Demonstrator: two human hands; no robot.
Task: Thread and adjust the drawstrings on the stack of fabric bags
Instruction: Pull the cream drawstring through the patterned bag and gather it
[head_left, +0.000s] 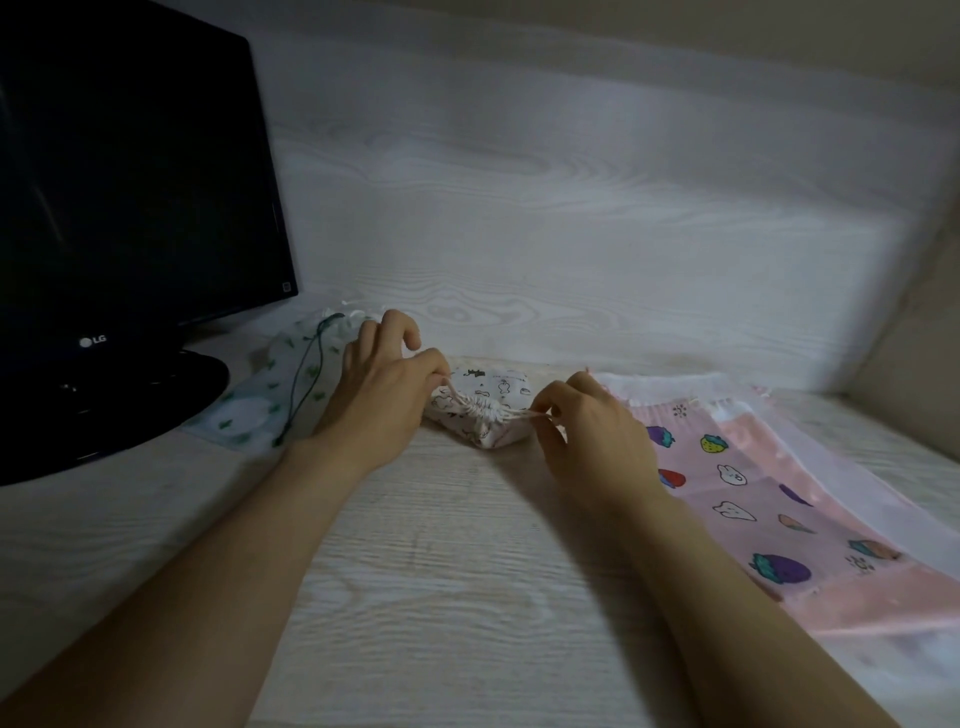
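Head view shows a small white printed bag (500, 391) lying on the pale wood-grain table (441, 545), midway between the two hands, its mouth bunched into tight gathers facing the person. The left hand (382, 384) pinches one end of the pale drawstring (519, 414) between thumb and a bent finger, with the other fingers lifted. The right hand (587, 431) pinches the opposite end in curled fingertips just beside the bag's right corner. The cord runs taut from each pinch into the gathered channel.

The step in hand looks like cinching this bag shut and evening out its cords. To do it well, the pull should go outward and level with the table, both sides at the same rate, so the gathers close in the middle and do not slide to one side. Gripping close to the channel gives better control. A short pull followed by a regrip would suit better than one long tug, which could drag the light bag across the table or pull one tail too short.

A white bag with green leaf print (260, 395) and a dark cord lies to the left, partly under the left wrist, by the foot of a dark monitor (130, 182). A flat pile of pink fruit-print bags (753, 493) lies to the right, apparently waiting their turn.
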